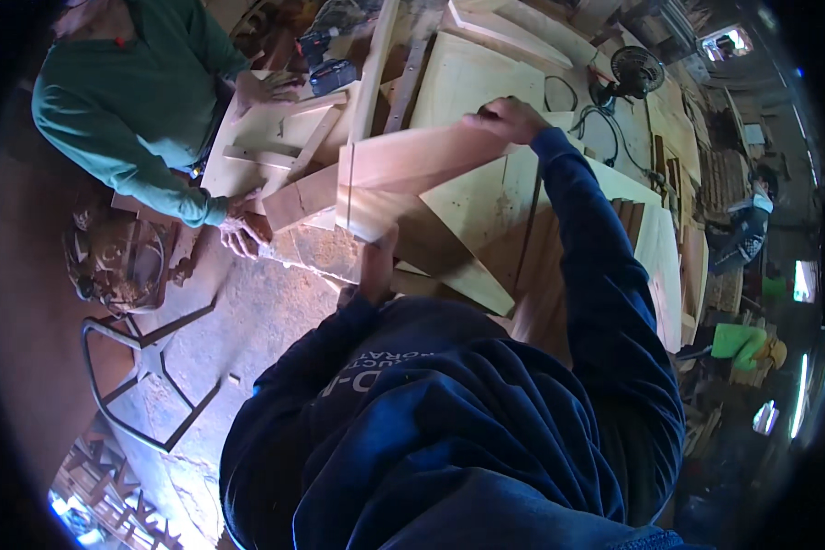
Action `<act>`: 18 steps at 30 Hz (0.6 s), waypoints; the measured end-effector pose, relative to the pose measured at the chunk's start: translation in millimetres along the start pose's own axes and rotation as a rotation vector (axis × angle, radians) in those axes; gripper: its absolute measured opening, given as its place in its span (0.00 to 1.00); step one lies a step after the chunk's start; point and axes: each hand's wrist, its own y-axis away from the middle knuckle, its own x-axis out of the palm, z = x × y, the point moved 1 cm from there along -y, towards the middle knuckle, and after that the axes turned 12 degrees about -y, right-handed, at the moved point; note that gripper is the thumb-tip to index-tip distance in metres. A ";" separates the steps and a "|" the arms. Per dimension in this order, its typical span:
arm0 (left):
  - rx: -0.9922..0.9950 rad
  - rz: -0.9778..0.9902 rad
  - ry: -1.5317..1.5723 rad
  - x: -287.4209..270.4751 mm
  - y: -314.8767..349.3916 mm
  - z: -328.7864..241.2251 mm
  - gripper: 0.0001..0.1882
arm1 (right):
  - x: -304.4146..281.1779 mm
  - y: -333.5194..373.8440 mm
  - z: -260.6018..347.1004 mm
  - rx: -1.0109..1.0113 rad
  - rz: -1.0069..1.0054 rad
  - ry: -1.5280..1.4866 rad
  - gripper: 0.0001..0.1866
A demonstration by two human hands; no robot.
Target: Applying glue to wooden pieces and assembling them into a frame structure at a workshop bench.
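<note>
A wide pale wooden board [422,158] is held on edge and slanted over the workbench. My right hand [511,121] is closed around its far right end. My left hand [379,261] grips the lower part of its near left end, with the fingers partly hidden by the wood. Touching or close to that end is another, darker wooden piece [302,197]; whether the two are joined I cannot tell. Beneath the board lies a tapered wooden piece [449,252]. A co-worker in a green shirt stands at the left, one hand [246,227] beside the darker piece, the other [268,89] on a panel.
A cordless drill [325,66] lies near the co-worker. Wooden strips [316,137] rest on the panel. Farther right are a small black fan [634,71] with cables and a stack of boards [559,266]. A metal frame [151,362] stands on the dusty floor at left.
</note>
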 end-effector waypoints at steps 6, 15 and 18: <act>0.023 0.288 -0.288 25.8 15.6 78.6 0.24 | 79.1 -26.7 -67.3 0.107 0.246 -0.223 0.33; 0.197 0.135 0.121 55.8 12.1 76.5 0.20 | 134.2 -12.7 -136.9 0.285 0.185 -0.296 0.37; -0.334 0.457 -0.123 31.1 0.5 38.3 0.24 | 136.6 -11.3 -148.3 0.250 0.128 -0.255 0.35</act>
